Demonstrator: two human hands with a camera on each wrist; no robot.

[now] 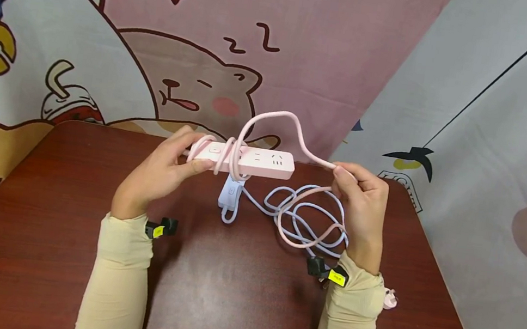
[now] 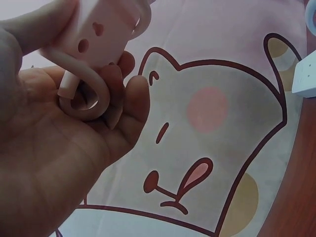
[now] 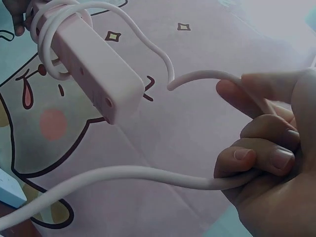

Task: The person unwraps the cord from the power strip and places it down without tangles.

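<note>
A pink power strip point(image 1: 263, 163) is held above the table, its cord wound several times round the left part of the body. My left hand point(image 1: 156, 173) grips that left end, thumb along the front edge; in the left wrist view the fingers curl behind the strip point(image 2: 101, 32) beside a cord loop point(image 2: 89, 106). My right hand point(image 1: 359, 204) pinches the pink cord point(image 1: 294, 118), which arches up from the windings. In the right wrist view the same cord point(image 3: 133, 173) also runs out below the curled fingers point(image 3: 269, 153).
On the brown table point(image 1: 227, 302) lies a white power strip point(image 1: 230, 193), behind and below the pink one. Its bluish-white cord point(image 1: 308, 205) is coiled to the right, with pink cord overlapping it. A pink plug point(image 1: 390, 299) sits beside my right sleeve. A cartoon-printed cloth point(image 1: 306, 54) hangs behind.
</note>
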